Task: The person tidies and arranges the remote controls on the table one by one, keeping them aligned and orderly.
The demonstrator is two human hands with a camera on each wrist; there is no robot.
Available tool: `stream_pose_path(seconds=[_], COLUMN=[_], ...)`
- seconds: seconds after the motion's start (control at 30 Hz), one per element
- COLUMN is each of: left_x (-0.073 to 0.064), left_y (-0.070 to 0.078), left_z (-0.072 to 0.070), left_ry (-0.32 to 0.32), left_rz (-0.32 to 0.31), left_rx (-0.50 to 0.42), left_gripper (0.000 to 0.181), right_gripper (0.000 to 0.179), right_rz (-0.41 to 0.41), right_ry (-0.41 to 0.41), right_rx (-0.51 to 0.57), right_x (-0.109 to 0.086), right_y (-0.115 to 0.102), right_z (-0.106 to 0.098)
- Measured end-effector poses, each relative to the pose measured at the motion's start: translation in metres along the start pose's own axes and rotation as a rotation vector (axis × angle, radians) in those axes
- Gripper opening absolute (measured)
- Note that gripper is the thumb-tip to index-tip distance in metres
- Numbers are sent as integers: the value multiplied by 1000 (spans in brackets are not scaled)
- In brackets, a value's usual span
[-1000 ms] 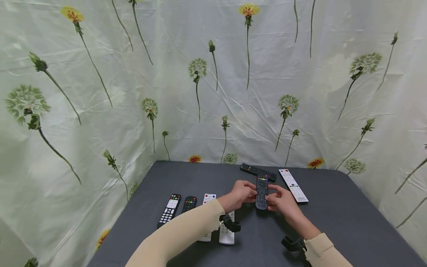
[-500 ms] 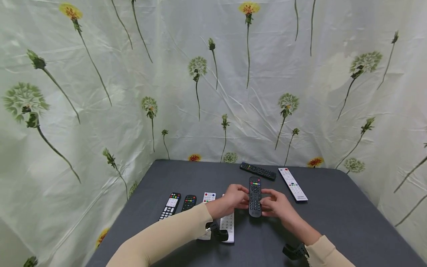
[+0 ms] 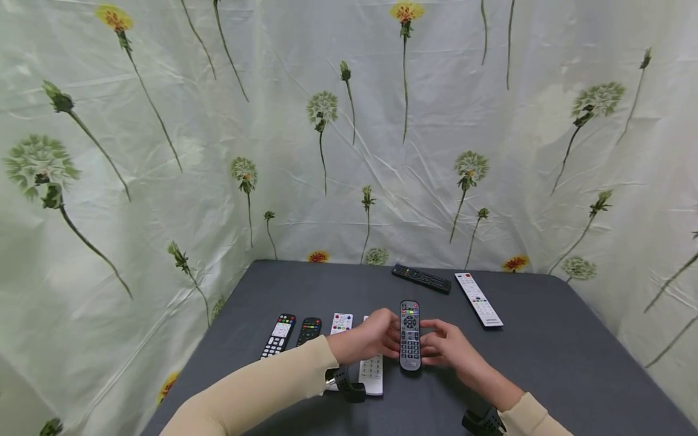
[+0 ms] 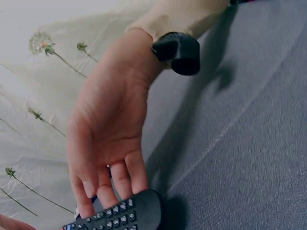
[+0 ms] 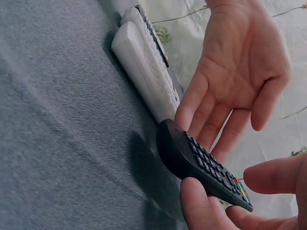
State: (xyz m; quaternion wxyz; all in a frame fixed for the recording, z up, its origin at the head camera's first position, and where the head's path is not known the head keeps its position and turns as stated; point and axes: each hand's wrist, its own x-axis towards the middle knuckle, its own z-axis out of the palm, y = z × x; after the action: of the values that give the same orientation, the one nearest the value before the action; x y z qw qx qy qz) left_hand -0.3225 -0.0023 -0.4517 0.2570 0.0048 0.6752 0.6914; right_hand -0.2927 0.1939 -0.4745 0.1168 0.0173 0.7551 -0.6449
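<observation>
A black remote control (image 3: 410, 336) with coloured buttons near its far end is carried between my two hands, its near end above the grey table. Straight fingers of my left hand (image 3: 376, 333) touch its left edge; in the left wrist view that hand's thumb (image 4: 86, 179) lies apart from the remote. Fingers of my right hand (image 3: 449, 348) meet the opposite edge from the side and below. In the right wrist view the right thumb (image 5: 273, 175) stands off above the remote. A white remote (image 3: 372, 369) lies close beside the left hand, partly hidden by it.
At the left lie a black remote with white keys (image 3: 279, 335), a smaller black remote (image 3: 309, 330) and another white remote (image 3: 342, 322), partly behind the left arm. Further back are a slanted black remote (image 3: 421, 278) and a white remote (image 3: 478, 300). A flowered curtain (image 3: 349, 151) hangs behind.
Both hands have brought the black remote nearer to me and slightly left, away from the slanted black remote it overlapped in view. The other remotes stay where they were.
</observation>
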Motion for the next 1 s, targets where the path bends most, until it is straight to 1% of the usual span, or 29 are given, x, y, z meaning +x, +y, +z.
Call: stream_pose_path(seconds=[0.27, 0.4, 0.5, 0.63, 0.87, 1.0], left_x=[-4, -5, -7, -9, -9, -9], left_y=[-4, -6, -4, -1, 1, 1], left_z=[-1, -1, 0, 3, 4, 6], left_ry=[-37, -52, -49, -32, 15, 24], left_rz=[-57, -82, -102, -119, -105, -88], left_rx=[-30, -32, -38, -74, -134, -131], left_gripper=[44, 51, 53, 55, 58, 59], right_gripper=[56, 56, 54, 50, 47, 47], right_rz=[54, 73, 69, 59, 71, 71], right_ry=[-51, -62, -62, -62, -58, -63], right_rx=[1, -15, -36, -50, -46, -41], right_x=[-2, -2, -2, -2, -2, -2], right_y=[6, 9, 9, 9, 12, 14], right_z=[2, 3, 3, 4, 4, 5])
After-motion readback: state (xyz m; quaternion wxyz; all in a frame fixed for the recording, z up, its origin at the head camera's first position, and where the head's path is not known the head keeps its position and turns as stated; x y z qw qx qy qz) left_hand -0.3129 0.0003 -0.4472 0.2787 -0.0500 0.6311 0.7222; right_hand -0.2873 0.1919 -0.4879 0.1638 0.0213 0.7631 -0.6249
